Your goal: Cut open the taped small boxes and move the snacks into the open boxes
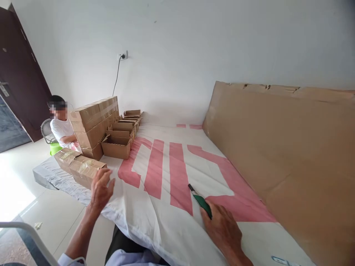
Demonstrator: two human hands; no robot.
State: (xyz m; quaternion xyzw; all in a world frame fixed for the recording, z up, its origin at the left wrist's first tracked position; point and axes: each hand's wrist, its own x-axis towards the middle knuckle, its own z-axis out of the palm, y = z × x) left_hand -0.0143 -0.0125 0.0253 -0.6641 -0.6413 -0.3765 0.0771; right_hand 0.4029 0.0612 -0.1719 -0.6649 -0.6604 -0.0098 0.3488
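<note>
Loosely spread left hand [101, 188] nears taped box [88, 170]; right hand [223, 229] grips green cutter [202, 201].

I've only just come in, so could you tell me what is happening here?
A person sits at a cloth-covered surface. The right hand holds a green knife against the cloth; the left hand reaches toward a taped box. Stacked boxes and open boxes stand behind, beside another person.

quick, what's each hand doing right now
Left hand: open, beside a taped box, holding nothing.
Right hand: closed on a green utility knife.
</note>
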